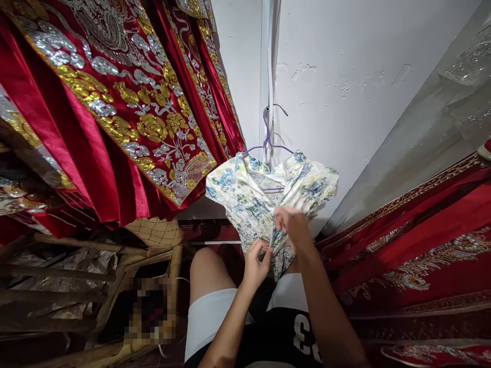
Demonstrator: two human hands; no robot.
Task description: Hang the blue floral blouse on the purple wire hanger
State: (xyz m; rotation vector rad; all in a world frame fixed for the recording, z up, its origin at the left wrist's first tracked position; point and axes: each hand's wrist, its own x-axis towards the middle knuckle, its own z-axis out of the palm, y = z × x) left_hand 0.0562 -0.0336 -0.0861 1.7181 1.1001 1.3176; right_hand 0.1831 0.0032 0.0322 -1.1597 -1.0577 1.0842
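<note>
A short-sleeved blouse point(249, 204), white with blue and yellow flowers, hangs on a thin purple hanger point(268, 145) in front of me. The low part of its front edge is pinched between the thumb and fingers of my left hand point(259, 260). Higher up and to the right, my right hand point(293, 225) has its fingers curled together at the same front edge; it is slightly blurred, and its fingertips partly cover the cloth. The blouse's lower end drops between my knees.
Red garments with gold and silver sequins point(153, 128) hang at left. More red beaded cloth point(441, 245) hangs at right, below a sheer pale cover point(402, 138). A wooden chair point(174, 276) stands at lower left. Behind the hanger is a white wall point(326, 61) with a vertical pipe.
</note>
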